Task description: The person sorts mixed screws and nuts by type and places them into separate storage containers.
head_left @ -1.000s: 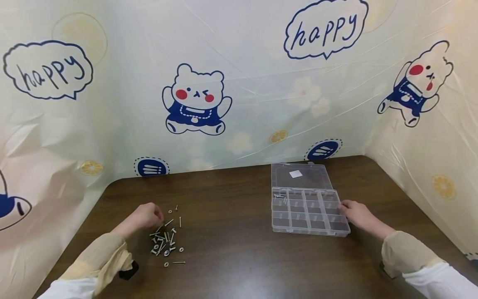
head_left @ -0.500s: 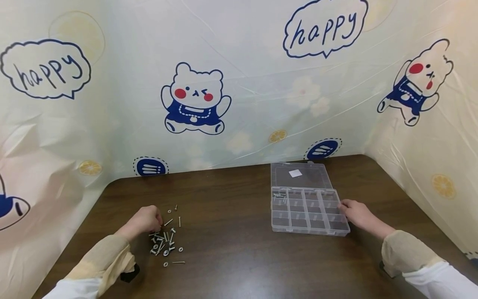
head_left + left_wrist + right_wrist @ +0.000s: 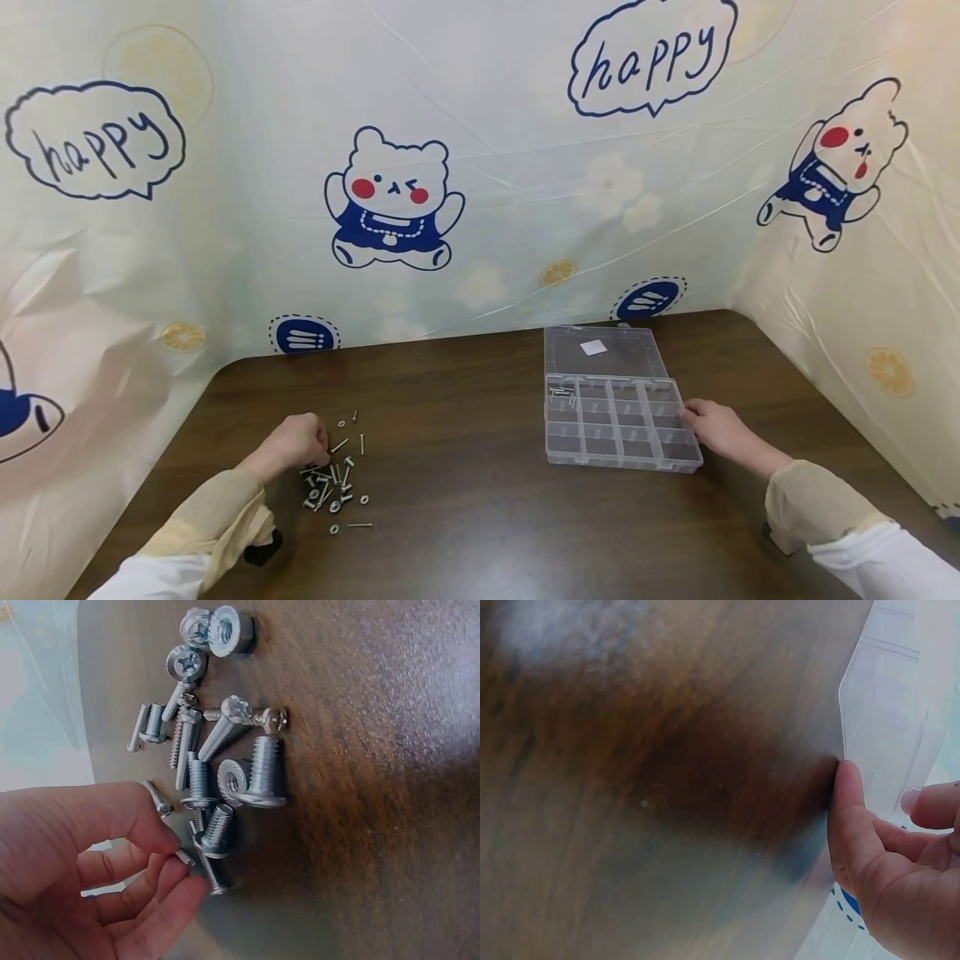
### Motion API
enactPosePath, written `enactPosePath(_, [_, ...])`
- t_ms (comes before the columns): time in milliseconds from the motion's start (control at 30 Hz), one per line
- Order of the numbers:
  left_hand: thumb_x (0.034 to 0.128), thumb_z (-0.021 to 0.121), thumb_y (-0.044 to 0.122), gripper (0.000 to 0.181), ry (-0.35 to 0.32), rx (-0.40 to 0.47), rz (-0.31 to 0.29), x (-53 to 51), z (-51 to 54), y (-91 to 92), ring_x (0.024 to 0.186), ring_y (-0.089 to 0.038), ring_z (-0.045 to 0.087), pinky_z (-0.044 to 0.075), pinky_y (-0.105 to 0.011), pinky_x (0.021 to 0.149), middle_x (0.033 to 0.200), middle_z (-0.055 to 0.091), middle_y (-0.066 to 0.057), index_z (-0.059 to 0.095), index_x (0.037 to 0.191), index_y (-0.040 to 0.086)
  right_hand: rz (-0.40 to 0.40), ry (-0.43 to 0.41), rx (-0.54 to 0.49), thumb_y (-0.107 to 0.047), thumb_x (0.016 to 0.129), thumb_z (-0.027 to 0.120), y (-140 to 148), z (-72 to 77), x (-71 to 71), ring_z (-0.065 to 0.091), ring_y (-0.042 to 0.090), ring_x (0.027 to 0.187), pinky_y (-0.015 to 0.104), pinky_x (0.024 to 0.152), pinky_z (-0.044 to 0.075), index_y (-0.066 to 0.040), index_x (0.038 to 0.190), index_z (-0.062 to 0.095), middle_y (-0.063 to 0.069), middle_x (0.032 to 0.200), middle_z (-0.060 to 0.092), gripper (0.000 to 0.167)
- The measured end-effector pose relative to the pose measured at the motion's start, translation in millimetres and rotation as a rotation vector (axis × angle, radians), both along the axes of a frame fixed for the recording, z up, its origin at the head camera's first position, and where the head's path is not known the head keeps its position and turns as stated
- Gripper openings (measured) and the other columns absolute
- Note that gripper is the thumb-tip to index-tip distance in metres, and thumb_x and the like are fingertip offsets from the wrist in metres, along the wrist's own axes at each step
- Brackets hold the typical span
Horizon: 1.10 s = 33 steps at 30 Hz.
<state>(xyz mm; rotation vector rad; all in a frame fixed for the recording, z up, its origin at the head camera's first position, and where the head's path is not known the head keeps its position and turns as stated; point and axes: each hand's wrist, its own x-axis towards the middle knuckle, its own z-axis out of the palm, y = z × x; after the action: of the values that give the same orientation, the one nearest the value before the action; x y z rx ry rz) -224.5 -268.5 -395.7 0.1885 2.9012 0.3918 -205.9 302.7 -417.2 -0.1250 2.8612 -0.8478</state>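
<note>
My left hand (image 3: 294, 442) is at the far left edge of a loose pile of metal screws and nuts (image 3: 324, 487). In the left wrist view, its thumb and fingers pinch a thin screw (image 3: 184, 858), only one end of which shows. Bolts, such as a thick upturned bolt (image 3: 265, 769), and a flanged nut (image 3: 229, 631) lie just beyond the fingertips. At the right, my right hand (image 3: 723, 433) holds the right side of a clear plastic compartment box (image 3: 622, 461). In the right wrist view, the thumb and a finger sit on either side of the box wall (image 3: 885, 727).
The box's lid (image 3: 630, 354) lies folded back, bearing a small white label (image 3: 593, 348). A few screws (image 3: 561, 393) sit in its far left compartment. A single screw (image 3: 360, 525) and a washer (image 3: 334, 529) lie nearer. A printed curtain (image 3: 495, 208) borders the table.
My left hand has shifted slightly right and nearer over the pile's far edge, its fingertips lower. The right hand and the box have stayed in place.
</note>
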Motion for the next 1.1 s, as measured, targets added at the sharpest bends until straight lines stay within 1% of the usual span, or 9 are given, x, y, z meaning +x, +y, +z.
enactPosePath(233, [0.0600, 0.069, 0.004, 0.017, 0.008, 0.049, -0.009, -3.7, 0.7, 2.4, 0.049, -0.012, 0.047, 0.038, -0.025, 0.046, 0.058, 0.048, 0.001, 0.053, 0.062, 0.010, -0.006, -0.012, 0.004, -0.013, 0.094, 0.036, 1, -0.4, -1.2, 0.058, 0.037, 0.089, 0.047, 0.075, 0.046, 0.021, 0.111, 0.047, 0.036, 0.106, 0.053, 0.039])
enactPosePath(333, [0.0589, 0.070, 0.004, 0.019, 0.041, 0.060, -0.038, -4.6, 3.1, 5.1, 0.052, -0.012, 0.046, 0.038, -0.026, 0.049, 0.058, 0.048, 0.002, 0.052, 0.062, 0.011, -0.002, -0.002, 0.005, -0.013, 0.093, 0.037, 1, -1.3, -1.5, 0.058, 0.037, 0.088, 0.047, 0.075, 0.046, 0.021, 0.110, 0.048, 0.036, 0.105, 0.054, 0.039])
enactPosePath(467, [0.0559, 0.069, 0.005, 0.019, 0.108, 0.062, -0.100, -5.8, 6.2, 11.4, 0.055, -0.013, 0.044, 0.035, -0.028, 0.052, 0.057, 0.047, 0.005, 0.052, 0.061, 0.012, 0.002, 0.003, 0.001, -0.012, 0.093, 0.037, 1, -2.3, -1.6, 0.059, 0.037, 0.087, 0.047, 0.075, 0.046, 0.021, 0.111, 0.047, 0.036, 0.104, 0.054, 0.039])
enactPosePath(533, [0.0554, 0.068, 0.004, 0.019, 0.122, 0.068, -0.120, -6.3, 7.6, 15.9, 0.055, -0.013, 0.043, 0.035, -0.028, 0.052, 0.056, 0.047, 0.006, 0.052, 0.061, 0.013, 0.000, -0.001, -0.005, -0.012, 0.093, 0.037, 0, -2.5, -1.6, 0.059, 0.037, 0.087, 0.046, 0.074, 0.047, 0.022, 0.111, 0.046, 0.036, 0.105, 0.053, 0.040])
enactPosePath(633, [0.0556, 0.067, 0.003, 0.019, 0.129, 0.085, -0.141, -6.5, 9.7, 22.0, 0.052, -0.012, 0.044, 0.036, -0.028, 0.051, 0.056, 0.047, 0.006, 0.052, 0.061, 0.013, -0.002, 0.001, -0.004, -0.012, 0.093, 0.037, 0, -3.2, -1.8, 0.059, 0.036, 0.087, 0.046, 0.074, 0.047, 0.022, 0.111, 0.047, 0.036, 0.104, 0.054, 0.040])
enactPosePath(767, [0.0577, 0.065, 0.000, 0.018, 0.103, 0.106, -0.126, -7.2, 12.3, 29.0, 0.045, -0.010, 0.045, 0.037, -0.027, 0.048, 0.055, 0.047, 0.004, 0.052, 0.062, 0.012, -0.002, 0.009, -0.004, -0.012, 0.093, 0.037, 0, -3.2, -1.8, 0.059, 0.036, 0.086, 0.046, 0.073, 0.047, 0.021, 0.109, 0.048, 0.035, 0.103, 0.054, 0.039])
enactPosePath(900, [0.0595, 0.066, 0.000, 0.017, 0.088, 0.105, -0.116, -9.4, 14.7, 34.7, 0.048, -0.011, 0.045, 0.037, -0.027, 0.048, 0.056, 0.047, 0.003, 0.053, 0.062, 0.011, -0.002, 0.014, -0.001, -0.013, 0.093, 0.038, 0, -2.3, -1.8, 0.059, 0.036, 0.086, 0.046, 0.073, 0.047, 0.021, 0.109, 0.048, 0.035, 0.103, 0.055, 0.039])
enactPosePath(1100, [0.0593, 0.066, 0.001, 0.017, 0.122, 0.114, -0.175, -12.8, 21.6, 46.0, 0.054, -0.013, 0.043, 0.035, -0.027, 0.050, 0.057, 0.047, 0.003, 0.053, 0.061, 0.011, -0.004, 0.018, -0.003, -0.014, 0.093, 0.038, 1, -2.2, -1.6, 0.059, 0.036, 0.086, 0.046, 0.074, 0.047, 0.021, 0.110, 0.048, 0.035, 0.102, 0.055, 0.039])
